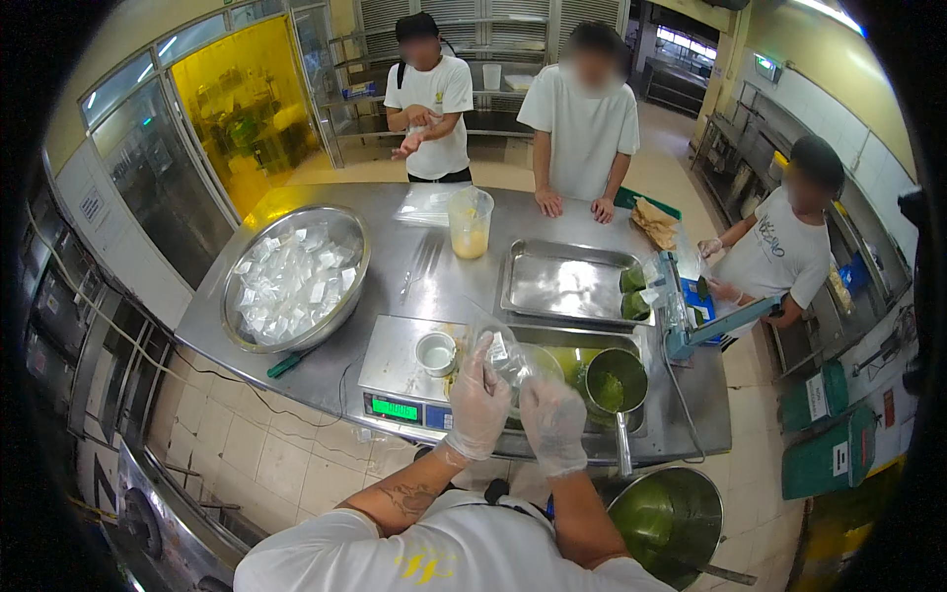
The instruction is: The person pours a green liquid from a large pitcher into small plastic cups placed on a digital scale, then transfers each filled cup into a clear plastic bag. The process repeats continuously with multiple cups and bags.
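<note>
My left hand (pixel 477 407), in a clear disposable glove, pinches one side of a clear plastic bag (pixel 518 361) with its forefinger pointing up. The bag carries a small white label. My right hand (pixel 553 423), gloved too and slightly blurred, grips the bag's other side. Left of my hands sits a digital scale (pixel 399 344) with a lit green display and a small white cup (pixel 436 353) on its plate. Behind and right of the bag is a steel pan (pixel 638 416) of green liquid. A long-handled steel saucepan (pixel 615 379) holding green contents rests in it.
A large steel bowl (pixel 354 296) of labelled clear bags stands left. Beyond are a plastic pitcher (pixel 470 222), a steel tray (pixel 566 277) with filled green bags and a blue bag sealer (pixel 677 311). Several co-workers surround the table. A pot (pixel 666 510) of green liquid sits below right.
</note>
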Demonstrator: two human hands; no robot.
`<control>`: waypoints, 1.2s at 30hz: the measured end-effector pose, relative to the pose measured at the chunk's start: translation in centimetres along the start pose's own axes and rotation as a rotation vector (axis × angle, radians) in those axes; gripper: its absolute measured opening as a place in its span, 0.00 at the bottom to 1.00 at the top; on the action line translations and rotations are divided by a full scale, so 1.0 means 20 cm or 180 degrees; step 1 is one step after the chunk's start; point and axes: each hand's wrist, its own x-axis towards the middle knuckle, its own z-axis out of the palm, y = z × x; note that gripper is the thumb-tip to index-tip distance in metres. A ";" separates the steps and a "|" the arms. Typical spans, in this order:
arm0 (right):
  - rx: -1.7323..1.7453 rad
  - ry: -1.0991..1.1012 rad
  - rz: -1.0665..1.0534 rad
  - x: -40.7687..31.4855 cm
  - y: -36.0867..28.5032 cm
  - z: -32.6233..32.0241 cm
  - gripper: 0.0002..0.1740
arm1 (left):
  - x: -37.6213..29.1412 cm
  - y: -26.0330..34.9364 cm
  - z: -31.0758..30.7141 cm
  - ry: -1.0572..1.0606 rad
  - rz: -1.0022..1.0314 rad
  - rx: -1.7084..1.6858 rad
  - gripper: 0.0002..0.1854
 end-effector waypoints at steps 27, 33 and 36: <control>0.0493 0.0365 -0.0203 0.01 0.01 -0.04 0.21 | 0.14 0.13 -0.30 -0.1220 0.0461 0.0017 0.34; 0.1339 -0.0177 -0.0746 -0.02 -0.10 -0.08 0.35 | 0.34 -0.37 -0.24 -0.0967 -0.0828 -0.0372 0.25; 0.0994 -0.0401 -0.0758 -0.04 -0.13 -0.12 0.37 | 0.31 -0.44 -0.26 -0.1191 -0.1870 -0.1677 0.22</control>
